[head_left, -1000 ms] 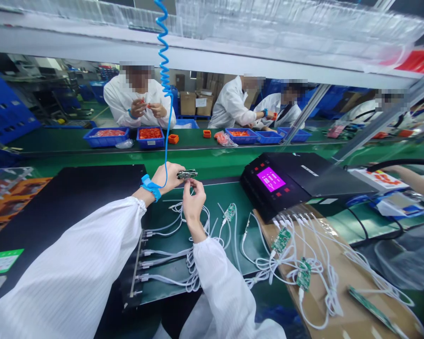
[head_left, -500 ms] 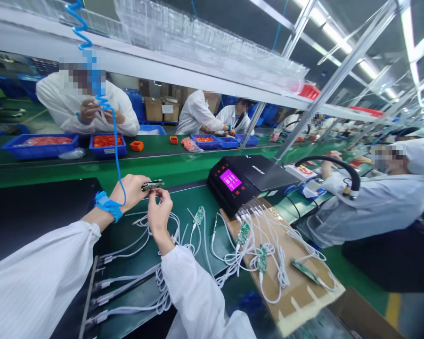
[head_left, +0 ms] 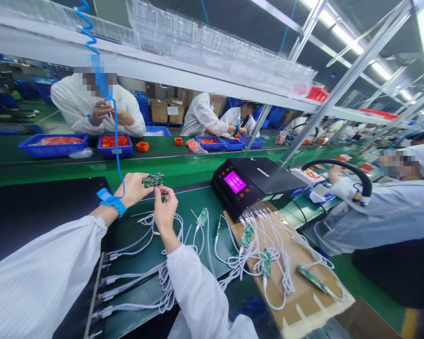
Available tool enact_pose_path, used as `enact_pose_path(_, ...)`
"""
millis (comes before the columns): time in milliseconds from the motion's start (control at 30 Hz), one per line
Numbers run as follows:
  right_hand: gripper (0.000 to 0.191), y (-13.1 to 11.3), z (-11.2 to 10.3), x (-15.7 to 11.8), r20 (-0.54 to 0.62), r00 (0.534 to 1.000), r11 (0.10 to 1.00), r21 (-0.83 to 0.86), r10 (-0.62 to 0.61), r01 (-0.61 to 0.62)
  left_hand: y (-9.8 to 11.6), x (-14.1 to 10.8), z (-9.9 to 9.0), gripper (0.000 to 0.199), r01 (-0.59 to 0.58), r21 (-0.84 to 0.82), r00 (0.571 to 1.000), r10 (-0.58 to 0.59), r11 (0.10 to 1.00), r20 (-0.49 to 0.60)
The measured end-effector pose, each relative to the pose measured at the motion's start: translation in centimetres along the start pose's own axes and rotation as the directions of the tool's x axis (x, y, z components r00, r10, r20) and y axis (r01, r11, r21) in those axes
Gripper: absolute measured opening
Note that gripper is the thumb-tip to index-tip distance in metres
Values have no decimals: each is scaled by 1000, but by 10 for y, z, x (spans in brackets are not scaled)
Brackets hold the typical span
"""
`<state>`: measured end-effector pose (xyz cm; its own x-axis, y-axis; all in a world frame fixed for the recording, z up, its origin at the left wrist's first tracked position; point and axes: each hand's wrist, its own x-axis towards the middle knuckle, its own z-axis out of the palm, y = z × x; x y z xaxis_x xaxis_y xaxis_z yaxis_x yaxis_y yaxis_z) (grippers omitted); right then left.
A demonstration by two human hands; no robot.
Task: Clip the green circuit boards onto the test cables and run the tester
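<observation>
Above the green bench mat, my left hand (head_left: 133, 189) is closed on green circuit boards (head_left: 153, 180) that look stacked together; how many is unclear. A blue wrist strap (head_left: 111, 202) with a coiled cord circles my left wrist. My right hand (head_left: 166, 209) is closed too, its thumb and fingertip pinching the lower right edge of the boards. White cables (head_left: 178, 226) lie below and behind my right hand. Farther right, another circuit board (head_left: 202, 217) is plugged onto a white cable, and more boards (head_left: 247, 237) with cables rest near a cardboard sheet (head_left: 297, 282).
A black tester box (head_left: 257, 181) with a lit magenta screen stands right of centre, cables plugged into its front. Blue bins (head_left: 54, 149) with red-orange parts line the opposite bench. Co-workers sit across and to the right (head_left: 385, 207). A metal post (head_left: 346, 80) slants upward.
The boards in my hands have tilted so more of their green face shows. The whole view has shifted a little, with the scene moving rightward.
</observation>
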<state>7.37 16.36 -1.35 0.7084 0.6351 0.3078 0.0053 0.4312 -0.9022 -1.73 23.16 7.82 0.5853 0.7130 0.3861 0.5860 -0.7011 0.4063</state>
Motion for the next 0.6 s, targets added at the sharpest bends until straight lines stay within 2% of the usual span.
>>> enact_pose_path(167,29,5,0,-2,-6,1000,1000,-11,9,-9,-1,-1,2,19,25,10,1000,-25,1000,19)
enact_pose_path(600,24,7,3,-2,-85,994,991,-115,-72,62,9,-6,10,16,-35,-7,999,35,999,-8)
